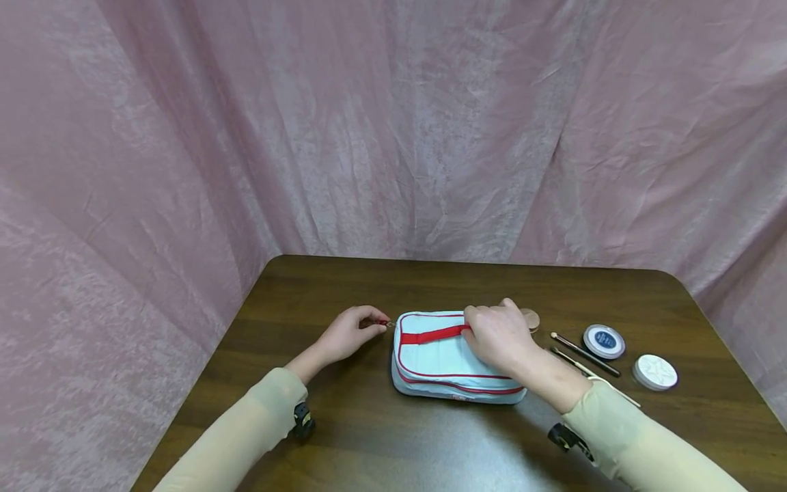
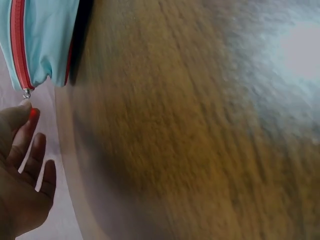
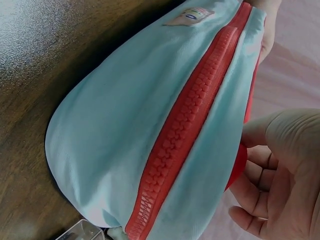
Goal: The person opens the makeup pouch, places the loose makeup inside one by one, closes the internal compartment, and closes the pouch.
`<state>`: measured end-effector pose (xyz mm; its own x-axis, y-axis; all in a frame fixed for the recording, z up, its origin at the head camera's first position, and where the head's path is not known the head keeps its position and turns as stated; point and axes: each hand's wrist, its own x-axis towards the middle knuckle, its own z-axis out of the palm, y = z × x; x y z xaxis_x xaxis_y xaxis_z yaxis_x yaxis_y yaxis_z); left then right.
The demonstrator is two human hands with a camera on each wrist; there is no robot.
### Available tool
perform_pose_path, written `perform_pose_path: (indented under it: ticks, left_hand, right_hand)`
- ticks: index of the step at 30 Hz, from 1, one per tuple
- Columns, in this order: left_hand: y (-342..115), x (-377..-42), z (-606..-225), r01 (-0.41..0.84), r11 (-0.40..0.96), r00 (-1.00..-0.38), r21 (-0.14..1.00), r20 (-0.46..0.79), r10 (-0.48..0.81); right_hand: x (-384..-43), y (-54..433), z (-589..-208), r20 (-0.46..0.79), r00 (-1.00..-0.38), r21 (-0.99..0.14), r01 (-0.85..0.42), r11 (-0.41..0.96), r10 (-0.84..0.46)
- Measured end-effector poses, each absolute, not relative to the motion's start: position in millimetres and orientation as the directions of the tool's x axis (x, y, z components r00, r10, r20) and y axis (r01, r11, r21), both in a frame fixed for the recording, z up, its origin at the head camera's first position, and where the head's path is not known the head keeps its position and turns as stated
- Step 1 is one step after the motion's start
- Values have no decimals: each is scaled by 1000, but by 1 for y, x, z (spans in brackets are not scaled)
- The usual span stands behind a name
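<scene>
A light blue zippered pouch with red trim sits on the table in front of me. My left hand is at its left end, thumb and forefinger pinching the zipper pull. The other left fingers are spread loosely in the left wrist view. Across the pouch's top runs a red strap handle; my right hand grips it toward its right end and hides that part. In the right wrist view, the red zipper shows its teeth meshed along the pouch's side.
Right of the pouch lie a dark brush and a lighter brush, partly behind my right forearm. Beyond them are a round blue-centred compact and a white round case. A small round container stands behind my right hand.
</scene>
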<state>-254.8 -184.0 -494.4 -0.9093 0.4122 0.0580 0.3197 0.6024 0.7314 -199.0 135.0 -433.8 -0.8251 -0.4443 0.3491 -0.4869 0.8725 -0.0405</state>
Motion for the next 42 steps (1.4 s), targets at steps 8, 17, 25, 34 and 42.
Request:
perform_pose_path:
  ticks: [8, 17, 25, 34, 42]
  left_hand:
    - [-188, -249, -493, 350, 594, -901, 725, 86, 425]
    - [-191, -240, -493, 327, 603, -912, 727, 75, 404]
    - [-192, -228, -491, 323, 626, -923, 710, 90, 375]
    - [-190, -216, -488, 268, 647, -947, 714, 72, 312]
    - [-190, -207, -485, 276, 639, -945, 718, 84, 315]
  right_hand:
    - [-200, 133, -433, 384, -809, -36, -495, 868, -445]
    - [-202, 131, -433, 371, -817, -40, -489, 871, -442]
    - [-203, 127, -435, 385, -810, -34, -491, 871, -442]
    - [-204, 125, -436, 388, -807, -23, -491, 871, -445]
    - [-205, 126, -435, 395, -802, -11, -491, 871, -448]
